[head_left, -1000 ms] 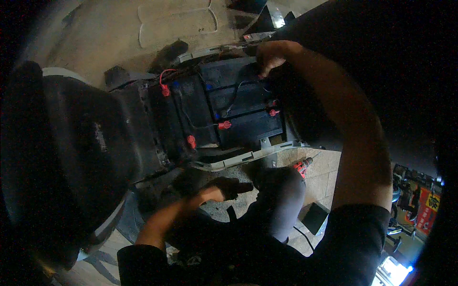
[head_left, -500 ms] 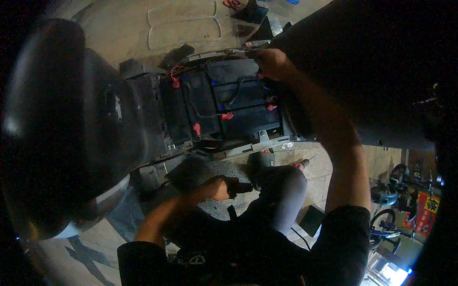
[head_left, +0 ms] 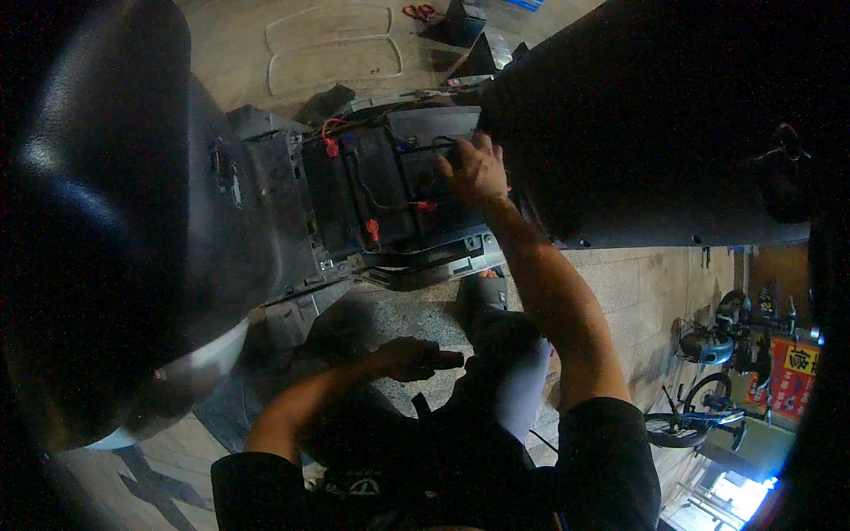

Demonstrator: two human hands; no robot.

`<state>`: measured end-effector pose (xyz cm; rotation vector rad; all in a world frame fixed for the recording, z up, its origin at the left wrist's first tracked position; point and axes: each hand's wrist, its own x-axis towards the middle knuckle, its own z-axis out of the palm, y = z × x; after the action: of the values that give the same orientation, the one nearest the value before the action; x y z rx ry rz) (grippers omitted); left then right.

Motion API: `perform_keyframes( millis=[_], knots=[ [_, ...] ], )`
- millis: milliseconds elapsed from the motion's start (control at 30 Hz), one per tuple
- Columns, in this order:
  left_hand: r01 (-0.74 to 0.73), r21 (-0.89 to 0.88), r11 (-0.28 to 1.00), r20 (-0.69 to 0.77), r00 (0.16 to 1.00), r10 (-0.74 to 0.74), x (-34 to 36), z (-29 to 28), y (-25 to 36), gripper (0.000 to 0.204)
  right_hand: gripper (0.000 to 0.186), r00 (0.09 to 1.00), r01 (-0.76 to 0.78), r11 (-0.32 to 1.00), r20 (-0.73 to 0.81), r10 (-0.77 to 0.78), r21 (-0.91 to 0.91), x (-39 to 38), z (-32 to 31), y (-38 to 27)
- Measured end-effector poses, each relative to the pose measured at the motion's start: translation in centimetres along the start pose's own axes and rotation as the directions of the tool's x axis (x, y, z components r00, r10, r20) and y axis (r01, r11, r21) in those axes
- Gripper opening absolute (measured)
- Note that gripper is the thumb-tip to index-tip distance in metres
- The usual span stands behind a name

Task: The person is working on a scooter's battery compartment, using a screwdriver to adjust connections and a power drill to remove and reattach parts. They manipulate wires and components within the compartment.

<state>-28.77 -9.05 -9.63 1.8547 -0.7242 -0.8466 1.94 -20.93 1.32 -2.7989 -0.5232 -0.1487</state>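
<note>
My right hand (head_left: pixel 479 173) is over the block of black batteries (head_left: pixel 438 119) in the opened floor of a scooter. Its fingers are apart and bent downward, near a black wire between the batteries, and I see nothing held in them. Red terminal caps (head_left: pixel 372 231) and thin cables join the batteries; the hand hides some on the right side. Above my lap, my left hand (head_left: pixel 403 358) is closed round a small dark object (head_left: pixel 448 360) whose end sticks out to the right. Its kind is too dark to make out.
The scooter's black seat (head_left: pixel 115 195) fills the left side, and a large dark body panel (head_left: pixel 637 150) the upper right. Grey frame rails (head_left: pixel 460 265) edge the battery bay. Red-handled tools (head_left: pixel 420 12) lie on the far floor. A bicycle (head_left: pixel 708 416) stands at the right.
My right hand has moved from the bay's far right corner nearer and slightly left, and its fingers have spread. My left hand stays low with the dark object. The view has shifted slightly.
</note>
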Motion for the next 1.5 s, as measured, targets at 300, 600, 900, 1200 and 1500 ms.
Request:
perform_keyframes(
  millis=[300,600,900,1200,1500],
  knots=[
    [-0.229,0.066,0.971,-0.107,0.966,0.235,-0.7,-1.2,2.4,0.039,0.030,0.988,-0.051,0.996,-0.143,0.060,0.069,-1.3,1.0,-0.9],
    [-0.116,-0.016,0.993,-0.048,0.992,0.115,-0.3,0.3,0.2,0.035,0.023,0.968,0.076,0.996,-0.242,-0.064,0.041,-1.2,1.2,-0.8],
    [0.051,-0.161,0.986,-0.026,0.998,-0.056,-0.1,-1.6,1.7,0.041,0.028,0.942,0.075,0.997,-0.329,-0.064,0.023,-1.0,0.1,4.4],
    [-0.040,-0.025,0.999,0.000,0.999,0.040,0.3,0.8,-0.3,0.039,0.051,0.887,0.415,0.910,-0.218,-0.408,-0.018,-1.1,-0.5,5.3],
    [0.004,0.018,1.000,0.029,1.000,-0.004,-1.0,0.8,-0.9,0.037,0.067,0.970,0.229,0.951,-0.034,-0.241,-0.206,-2.9,1.8,1.0]
  ],
)
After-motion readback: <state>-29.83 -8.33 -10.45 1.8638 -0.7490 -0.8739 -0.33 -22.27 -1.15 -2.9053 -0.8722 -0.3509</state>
